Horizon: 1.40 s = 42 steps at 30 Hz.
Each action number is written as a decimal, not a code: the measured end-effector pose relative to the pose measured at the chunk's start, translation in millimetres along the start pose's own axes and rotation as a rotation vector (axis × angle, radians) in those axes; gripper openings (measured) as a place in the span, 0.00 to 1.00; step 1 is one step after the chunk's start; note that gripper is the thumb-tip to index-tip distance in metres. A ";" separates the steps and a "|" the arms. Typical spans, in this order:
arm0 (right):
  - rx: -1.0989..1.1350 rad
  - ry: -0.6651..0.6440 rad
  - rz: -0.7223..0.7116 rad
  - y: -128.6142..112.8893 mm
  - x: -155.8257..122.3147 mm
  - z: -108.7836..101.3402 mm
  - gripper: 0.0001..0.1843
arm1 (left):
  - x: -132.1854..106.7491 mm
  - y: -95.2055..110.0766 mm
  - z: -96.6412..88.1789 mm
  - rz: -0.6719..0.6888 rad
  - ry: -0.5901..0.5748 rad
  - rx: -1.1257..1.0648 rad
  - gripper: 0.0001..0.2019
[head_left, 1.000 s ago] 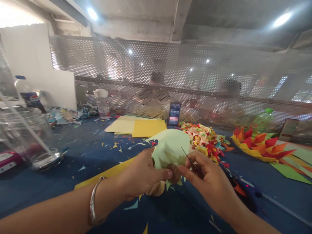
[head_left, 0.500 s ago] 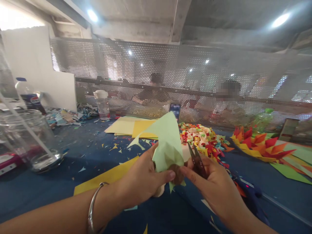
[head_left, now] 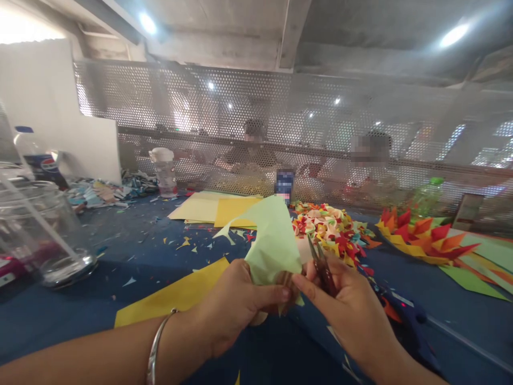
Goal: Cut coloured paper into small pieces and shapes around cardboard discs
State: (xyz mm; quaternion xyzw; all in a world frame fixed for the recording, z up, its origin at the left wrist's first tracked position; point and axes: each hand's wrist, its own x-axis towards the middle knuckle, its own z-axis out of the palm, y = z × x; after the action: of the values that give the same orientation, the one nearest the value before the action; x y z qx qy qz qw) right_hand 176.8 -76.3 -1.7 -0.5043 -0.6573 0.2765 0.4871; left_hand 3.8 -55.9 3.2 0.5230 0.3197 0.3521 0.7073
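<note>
My left hand (head_left: 244, 294), wearing a silver bangle, is closed on a pale green sheet (head_left: 274, 240) with curved pieces cut out of its left edge. Its thumb presses on a small brown piece (head_left: 284, 278), partly hidden, at the sheet's lower edge. In my right hand (head_left: 340, 294) are small scissors (head_left: 319, 262), blades pointing up and slightly apart. My right thumb and fingertips meet the sheet's lower right corner beside the brown piece. Below my left hand, the rounded edge of a pale piece shows. A yellow sheet (head_left: 176, 291) lies under my left forearm.
Beyond my hands are stacked pale yellow sheets (head_left: 196, 207) and a heap of colourful cut pieces (head_left: 326, 224). Pointed red and orange pieces (head_left: 425, 235) lie to the right. A glass jar (head_left: 48, 230), a cola bottle (head_left: 42, 160) and a white-lidded cup (head_left: 163, 174) stand left. Several people sit behind a perforated screen.
The green sheet has tilted and dropped slightly. My left fingers have curled in behind it, and the brown piece has turned and is less visible. The scissors remain in my right hand.
</note>
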 end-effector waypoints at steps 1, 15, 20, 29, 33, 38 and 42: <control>-0.002 -0.006 0.003 0.8 0.3 -0.3 0.11 | 0.7 -0.5 -0.1 0.006 0.008 -0.005 0.11; 0.115 -0.125 0.177 -10.4 -4.2 -0.6 0.23 | 4.2 4.2 -5.4 0.230 0.133 -0.123 0.06; 0.174 -0.202 0.221 -6.6 -5.1 -0.5 0.24 | 2.5 5.2 -5.8 0.236 0.163 -0.122 0.08; 0.283 -0.294 0.314 -4.0 -3.7 -1.3 0.26 | 2.8 1.0 -4.8 0.231 0.108 -0.089 0.08; 0.291 -0.272 0.332 -4.4 -3.8 -0.4 0.25 | 3.5 -0.2 -4.5 0.271 0.069 -0.083 0.07; 0.316 -0.248 0.349 -3.5 -4.7 0.8 0.24 | 3.2 0.9 -3.2 0.252 0.120 -0.091 0.08; 0.333 -0.250 0.348 -3.4 -5.4 0.3 0.24 | 2.4 2.2 -3.1 0.236 0.146 -0.104 0.10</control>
State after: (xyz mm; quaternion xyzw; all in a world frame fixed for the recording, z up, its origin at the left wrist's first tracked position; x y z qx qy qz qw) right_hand 175.2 -82.5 -0.8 -0.4846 -0.5611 0.5205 0.4235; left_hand 2.2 -51.9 4.3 0.4924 0.2878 0.4861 0.6621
